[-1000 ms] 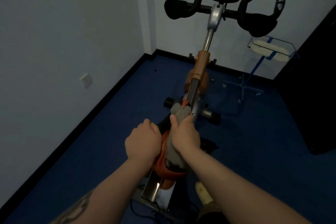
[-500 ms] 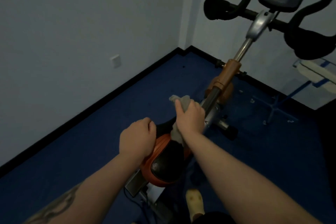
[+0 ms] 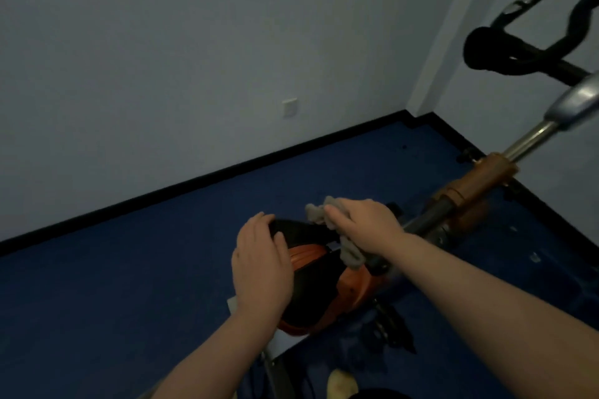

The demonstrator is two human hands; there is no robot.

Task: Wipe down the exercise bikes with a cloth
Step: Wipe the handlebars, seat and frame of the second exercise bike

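An orange and black exercise bike point(image 3: 327, 285) fills the lower middle and runs up to the right, where its black handlebars point(image 3: 505, 55) stand on a silver post. My right hand point(image 3: 363, 223) presses a grey cloth point(image 3: 350, 256) onto the top of the bike's frame, just behind the dark tube. The cloth sticks out at both sides of the hand. My left hand point(image 3: 259, 266) lies flat on the left side of the black and orange housing, fingers spread, holding nothing.
A pale wall with a socket plate point(image 3: 289, 106) and a black skirting board runs along the left and back. Blue carpet point(image 3: 146, 269) covers the floor. A bike pedal point(image 3: 389, 327) hangs low on the right of the housing.
The view has swung left, so the handlebars now sit at the right edge. My left hand has opened from a loose fist to lie flat on the housing. My right hand still holds the cloth.
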